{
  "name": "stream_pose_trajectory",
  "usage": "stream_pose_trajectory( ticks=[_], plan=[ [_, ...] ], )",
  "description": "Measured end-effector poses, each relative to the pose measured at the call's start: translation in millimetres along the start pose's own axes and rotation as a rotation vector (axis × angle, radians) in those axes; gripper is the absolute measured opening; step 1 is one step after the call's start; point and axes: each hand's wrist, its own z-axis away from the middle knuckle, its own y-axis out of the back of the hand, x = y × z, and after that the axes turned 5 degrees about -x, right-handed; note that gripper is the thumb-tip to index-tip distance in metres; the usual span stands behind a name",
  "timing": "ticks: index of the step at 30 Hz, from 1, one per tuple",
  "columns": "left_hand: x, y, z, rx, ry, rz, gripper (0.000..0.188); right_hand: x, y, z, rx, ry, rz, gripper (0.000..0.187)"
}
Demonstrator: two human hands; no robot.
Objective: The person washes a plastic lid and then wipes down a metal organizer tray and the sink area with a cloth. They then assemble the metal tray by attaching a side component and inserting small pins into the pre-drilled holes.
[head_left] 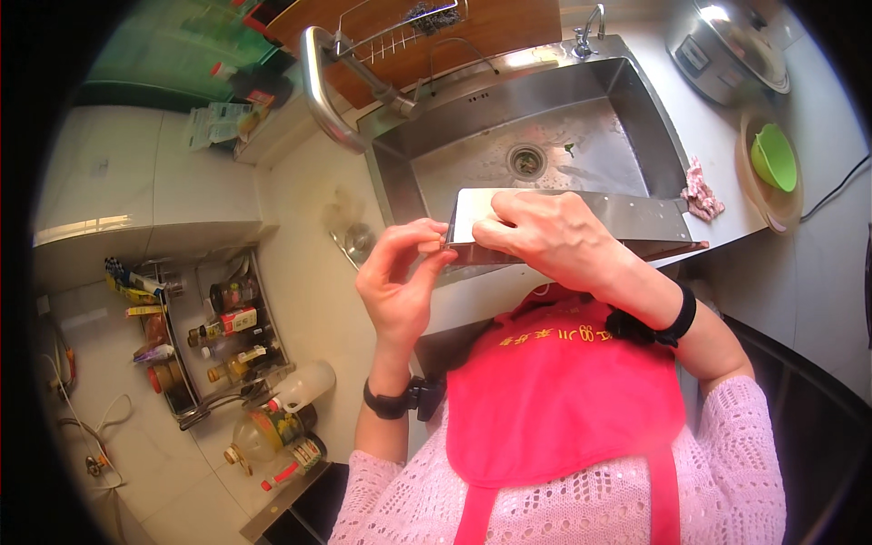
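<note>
In front of my red apron I hold a flat, white rectangular piece [471, 211] with a dark left edge; its kind I cannot make out. My right hand [559, 238] is closed over its right side with the fingers curled. At its lower left corner my left hand [400, 277] pinches with thumb and fingertips. A dark reddish-brown strip [656, 249] runs under the right hand toward the right; whether it joins the white piece is hidden. Behind both hands lies a steel sink [599, 132], with a small green scrap [569, 148] near its drain [527, 163].
A curved steel faucet [331, 86] rises at the sink's back left. To the right are a pink-and-white cloth [701, 193], a green bowl [773, 157] and a silver cooker [725, 56]. At left, several bottles stand around a rack [186, 400]; a metal strainer [359, 242] sits nearer.
</note>
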Motion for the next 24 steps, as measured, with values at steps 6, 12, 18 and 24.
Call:
stream_pose_trajectory(
  ticks=[6,12,18,24],
  plan=[
    [7,2,0,0.016,0.134,0.033,0.014,1,8,-2,0.005,-0.002,0.008,0.017],
    [-8,4,-1,-0.038,0.085,0.224,0.012,4,2,-3,0.025,0.02,0.0,0.019],
    [-27,8,8,0.022,0.014,0.35,0.011,-3,-8,-3,0.036,0.023,-0.035,0.009],
    [-47,14,23,-0.002,0.047,0.41,0.009,-14,-21,-3,-0.032,0.006,0.059,0.01]
  ],
)
